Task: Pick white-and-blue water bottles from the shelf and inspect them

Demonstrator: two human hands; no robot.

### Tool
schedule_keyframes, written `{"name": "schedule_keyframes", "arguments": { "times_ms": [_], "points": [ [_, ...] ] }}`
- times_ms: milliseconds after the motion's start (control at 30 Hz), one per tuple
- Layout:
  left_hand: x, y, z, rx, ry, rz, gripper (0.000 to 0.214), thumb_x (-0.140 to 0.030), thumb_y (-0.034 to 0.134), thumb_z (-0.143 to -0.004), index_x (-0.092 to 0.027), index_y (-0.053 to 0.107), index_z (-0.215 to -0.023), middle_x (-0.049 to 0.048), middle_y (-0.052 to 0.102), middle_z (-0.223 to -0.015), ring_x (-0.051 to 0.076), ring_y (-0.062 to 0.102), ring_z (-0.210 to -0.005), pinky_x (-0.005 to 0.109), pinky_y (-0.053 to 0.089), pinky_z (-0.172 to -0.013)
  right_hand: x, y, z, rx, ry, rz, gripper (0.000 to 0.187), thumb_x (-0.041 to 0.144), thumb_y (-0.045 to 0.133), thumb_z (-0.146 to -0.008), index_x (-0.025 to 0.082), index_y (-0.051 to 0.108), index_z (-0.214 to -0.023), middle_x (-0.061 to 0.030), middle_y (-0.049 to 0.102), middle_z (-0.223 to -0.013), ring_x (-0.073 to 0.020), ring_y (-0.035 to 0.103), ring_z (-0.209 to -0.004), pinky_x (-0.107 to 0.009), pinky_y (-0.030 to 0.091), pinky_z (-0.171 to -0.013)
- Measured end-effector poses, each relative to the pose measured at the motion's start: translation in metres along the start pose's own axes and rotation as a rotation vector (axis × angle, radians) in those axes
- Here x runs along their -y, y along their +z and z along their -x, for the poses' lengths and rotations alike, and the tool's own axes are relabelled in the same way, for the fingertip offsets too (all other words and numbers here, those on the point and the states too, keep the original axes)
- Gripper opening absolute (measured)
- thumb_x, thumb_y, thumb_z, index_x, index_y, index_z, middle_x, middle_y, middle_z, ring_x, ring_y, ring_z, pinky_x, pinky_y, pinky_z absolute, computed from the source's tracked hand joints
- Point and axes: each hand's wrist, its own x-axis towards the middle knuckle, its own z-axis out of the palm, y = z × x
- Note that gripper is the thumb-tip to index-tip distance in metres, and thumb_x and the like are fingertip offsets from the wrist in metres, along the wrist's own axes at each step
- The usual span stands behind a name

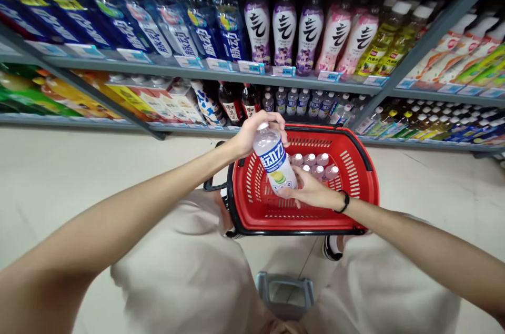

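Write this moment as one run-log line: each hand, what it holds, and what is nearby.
left hand: grips bottle top | right hand: supports its base | below: red basket with capped bottles | behind: drink shelves

held bottle (pixel 274 161): blue label, large white Chinese characters, not clearly legible | top-shelf blue bottles (pixel 205 34): "脉动" | purple and pink bottles (pixel 284 29): "元气" brush-style mark | price tags (pixel 252 67): unreadable

A clear bottle (pixel 274 160) with a blue-lettered label is held tilted above a red basket (pixel 355 186). Its cap end is gripped by the left hand (pixel 256 134), and its base is supported by the right hand (pixel 311 189). More white-capped bottles (pixel 315 164) are seen inside the basket, and stocked shelves (pixel 221 72) are seen behind.
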Motion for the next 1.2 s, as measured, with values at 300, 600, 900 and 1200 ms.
{"name": "schedule_keyframes", "arguments": {
  "times_ms": [300,600,900,1200],
  "points": [
    [0.011,0.008,0.003,0.095,0.047,-0.139,0.03,-0.043,0.058,-0.087,-0.016,0.066,-0.077,0.012,0.075,-0.072,0.023,0.071,-0.064,0.033,0.055,-0.065,-0.001,-0.02,-0.008,0.184,0.058,0.066,0.071,0.05,0.091,-0.08,0.017,0.052,-0.13,-0.0075,0.068,-0.113,-0.0092,0.062,-0.067,-0.02,0.056,-0.048],
    [0.016,0.031,0.006,0.232,0.066,-0.34,0.031,-0.038,0.053,-0.091,-0.018,0.067,-0.073,0.0095,0.076,-0.08,0.02,0.071,-0.072,0.031,0.055,-0.071,-0.015,-0.033,-0.009,0.184,0.128,0.16,0.053,0.032,0.091,-0.075,0.014,0.06,-0.115,-0.0054,0.07,-0.098,-0.0114,0.063,-0.067,-0.021,0.054,-0.048],
    [0.031,-0.004,-0.02,-0.162,-0.245,0.128,0.037,-0.044,0.054,-0.089,-0.015,0.067,-0.071,0.0155,0.075,-0.075,0.025,0.073,-0.068,0.035,0.06,-0.068,-0.007,-0.018,-0.001,-0.021,0.127,0.036,0.078,0.052,0.094,-0.071,0.014,0.049,-0.124,-0.0023,0.071,-0.088,-0.008,0.055,-0.051,-0.019,0.046,-0.039],
    [0.04,-0.046,-0.022,-0.376,-0.261,0.197,0.041,-0.054,0.057,-0.091,-0.016,0.065,-0.079,0.0141,0.074,-0.078,0.025,0.07,-0.069,0.033,0.061,-0.067,0.018,-0.021,0.0,-0.208,0.032,-0.222,0.074,0.073,0.079,-0.077,0.017,0.053,-0.118,-0.0015,0.068,-0.078,-0.0084,0.049,-0.047,-0.019,0.038,-0.04]
  ]
}}
